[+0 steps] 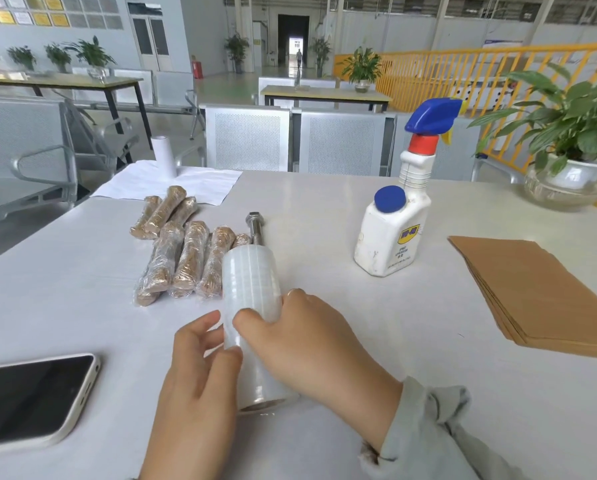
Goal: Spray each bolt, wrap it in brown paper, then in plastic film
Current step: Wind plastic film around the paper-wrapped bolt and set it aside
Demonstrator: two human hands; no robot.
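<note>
A roll of clear plastic film (252, 292) lies on the white table (324, 209), its near end toward me. My right hand (311, 355) grips the roll from the right, thumb over its top. My left hand (196, 375) holds it from the left, fingers curled against its side. One bare steel bolt (255, 226) lies just beyond the roll. Several bolts wrapped in brown paper and film (183, 258) lie in a cluster to the left of it. A white spray bottle (399, 216) with a blue trigger stands at centre right. A stack of brown paper sheets (539, 289) lies at right.
A phone (30, 400) lies face up at the near left. A white cloth (172, 183) with a white paper roll (164, 155) standing on it is at the far left edge. A potted plant in a glass bowl (570, 181) sits at far right. Metal chairs stand behind the table.
</note>
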